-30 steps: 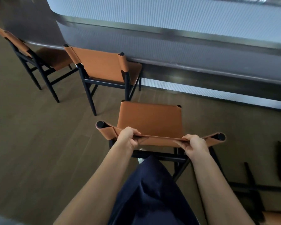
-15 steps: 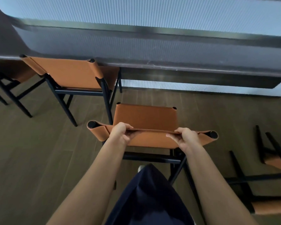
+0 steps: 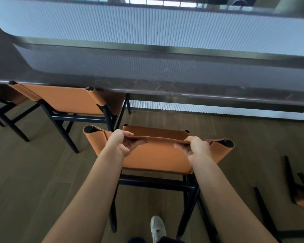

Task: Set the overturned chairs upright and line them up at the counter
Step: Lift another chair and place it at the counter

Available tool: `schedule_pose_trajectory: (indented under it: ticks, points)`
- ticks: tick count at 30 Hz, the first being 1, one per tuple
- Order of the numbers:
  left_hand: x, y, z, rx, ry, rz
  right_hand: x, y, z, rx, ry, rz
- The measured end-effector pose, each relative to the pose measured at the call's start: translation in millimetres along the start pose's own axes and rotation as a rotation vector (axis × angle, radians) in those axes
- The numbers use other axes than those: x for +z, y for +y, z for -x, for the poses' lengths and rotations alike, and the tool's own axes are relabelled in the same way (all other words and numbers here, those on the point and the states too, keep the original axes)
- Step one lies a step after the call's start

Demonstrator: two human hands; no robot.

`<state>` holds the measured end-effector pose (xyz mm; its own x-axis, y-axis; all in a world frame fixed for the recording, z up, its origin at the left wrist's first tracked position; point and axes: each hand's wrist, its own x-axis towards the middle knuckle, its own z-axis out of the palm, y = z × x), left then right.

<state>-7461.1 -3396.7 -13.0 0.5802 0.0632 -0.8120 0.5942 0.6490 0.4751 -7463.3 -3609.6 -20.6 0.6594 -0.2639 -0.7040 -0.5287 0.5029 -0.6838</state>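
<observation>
The upright chair (image 3: 156, 183) stands directly below the fingers, just short of the desk (image 3: 182, 92). The left hand (image 3: 120, 143) and right hand (image 3: 197, 149) each clamp the top edge of its tan sling backrest (image 3: 156, 158), fingers (image 3: 136, 143) curled round the fold. Judgement: the sling is soft and yields, while the black frame is stiff and fairly light. The post ends outboard of the fingers offer firmer hold. A neighbouring chair (image 3: 63, 100) is tucked in to their left; an overturned chair (image 3: 302, 199) lies to their right. No brand or writing is legible.

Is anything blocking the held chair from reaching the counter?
Nothing visible. The left hand and right hand grip the chair; only bare floor lies between it and the counter. A neighbouring chair stands to its left.
</observation>
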Motion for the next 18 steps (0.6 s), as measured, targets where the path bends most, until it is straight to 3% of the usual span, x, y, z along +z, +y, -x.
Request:
schedule_pose_trajectory:
  ticks: [18]
  points:
    - [15.0, 25.7, -15.5, 0.016, -0.071, -0.043, 24.1, -17.3, -16.0, -0.005, 0.074, -0.023]
